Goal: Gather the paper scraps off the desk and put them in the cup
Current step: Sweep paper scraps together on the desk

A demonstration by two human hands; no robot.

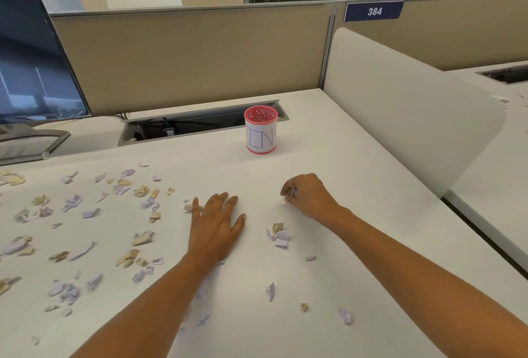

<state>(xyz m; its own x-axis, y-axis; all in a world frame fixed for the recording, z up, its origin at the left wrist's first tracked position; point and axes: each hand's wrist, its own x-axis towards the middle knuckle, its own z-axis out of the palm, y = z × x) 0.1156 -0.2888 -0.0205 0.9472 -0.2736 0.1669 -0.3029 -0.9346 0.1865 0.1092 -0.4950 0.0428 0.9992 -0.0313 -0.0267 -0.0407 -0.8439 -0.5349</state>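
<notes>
A pink mesh cup (260, 133) with a white paper label stands upright at the back of the white desk (357, 192). Several lilac and tan paper scraps (74, 203) lie scattered over the desk's left half. A small clump of scraps (278, 234) lies between my hands. My left hand (217, 226) lies flat on the desk, fingers straight, with a tan scrap (188, 207) at its little finger. My right hand (307, 196) is curled, and pinches a lilac scrap (292, 192) in its fingertips, in front of the cup and slightly to its right.
A monitor (31, 52) on a grey stand fills the far left. An open cable tray (185, 126) runs along the back, just left of the cup. A white divider panel (400, 106) walls the desk's right side. A few lone scraps (345, 315) lie near the front.
</notes>
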